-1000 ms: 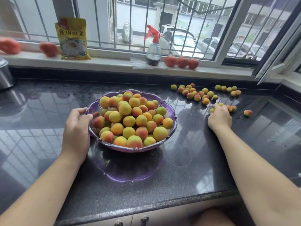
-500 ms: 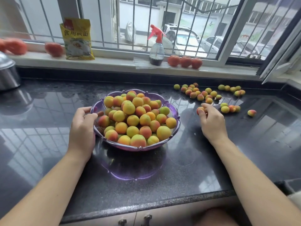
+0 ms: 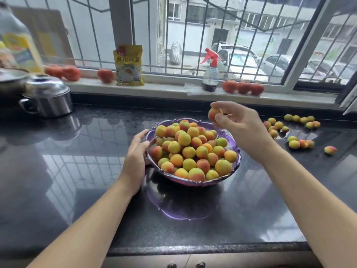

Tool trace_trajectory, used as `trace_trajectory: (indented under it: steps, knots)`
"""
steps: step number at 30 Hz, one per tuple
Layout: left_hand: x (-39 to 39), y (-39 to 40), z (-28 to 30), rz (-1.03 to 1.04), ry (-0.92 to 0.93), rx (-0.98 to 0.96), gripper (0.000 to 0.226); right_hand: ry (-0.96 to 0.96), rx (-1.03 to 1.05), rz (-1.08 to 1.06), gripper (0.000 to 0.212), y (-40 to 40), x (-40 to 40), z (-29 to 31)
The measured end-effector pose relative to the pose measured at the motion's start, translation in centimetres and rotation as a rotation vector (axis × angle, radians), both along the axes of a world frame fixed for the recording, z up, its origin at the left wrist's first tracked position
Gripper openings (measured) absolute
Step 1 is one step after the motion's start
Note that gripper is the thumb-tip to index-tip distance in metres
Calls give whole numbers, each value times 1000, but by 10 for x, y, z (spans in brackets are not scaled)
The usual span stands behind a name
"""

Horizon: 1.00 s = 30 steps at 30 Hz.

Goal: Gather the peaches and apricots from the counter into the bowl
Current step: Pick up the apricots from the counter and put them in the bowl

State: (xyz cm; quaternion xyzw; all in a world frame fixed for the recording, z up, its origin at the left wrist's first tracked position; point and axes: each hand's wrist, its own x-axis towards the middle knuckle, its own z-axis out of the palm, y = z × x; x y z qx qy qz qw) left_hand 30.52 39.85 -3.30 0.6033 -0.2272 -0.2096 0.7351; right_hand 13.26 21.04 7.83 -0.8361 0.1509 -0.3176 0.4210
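A purple scalloped bowl (image 3: 193, 183) stands on the dark counter, heaped with yellow, orange and red apricots and peaches (image 3: 189, 149). My left hand (image 3: 136, 153) rests against the bowl's left rim with relaxed fingers. My right hand (image 3: 237, 122) hovers above the bowl's far right edge and pinches one red-orange fruit (image 3: 213, 114) between thumb and fingertips. Several loose fruits (image 3: 293, 130) lie scattered on the counter at the right, one lone fruit (image 3: 330, 150) farthest out.
A steel pot (image 3: 48, 97) sits at the back left of the counter. On the windowsill stand a yellow food packet (image 3: 129, 65), a red-topped spray bottle (image 3: 210, 74) and several tomatoes (image 3: 243, 87). The counter's front edge (image 3: 193, 248) runs below the bowl.
My right hand picked a fruit from the counter at the right and lifted it over the bowl. My left hand stayed at the bowl's rim. The camera turned left.
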Motion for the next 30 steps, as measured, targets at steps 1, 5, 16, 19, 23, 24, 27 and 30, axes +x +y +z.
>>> trace_trajectory:
  steps: [1, 5, 16, 19, 23, 24, 27, 30]
  knots:
    - [0, 0, 0, 10, 15, -15, 46, 41, -30, 42, 28, 8, 6, 6]
    - [3, -2, -4, 42, 8, -4, 32, 202, -274, 101, 30, 36, 43, 11]
    - [12, -5, -7, 40, 21, 30, 42, 531, -780, 103, 24, 66, 123, -13]
    - [14, -6, -10, 45, 6, 28, 42, 604, -807, 167, 21, 69, 123, -8]
    - [17, -8, -13, 28, -1, 4, 36, 640, -960, 196, 17, 74, 125, -8]
    - [17, -9, -13, 25, -4, 3, 37, 620, -964, 207, 17, 73, 125, -8]
    - [14, -8, -12, 29, -23, 5, 38, 406, -814, 192, 16, 58, 115, -5]
    - [15, -6, -14, 58, -73, 27, 40, 108, -636, -13, 16, 12, 95, 2]
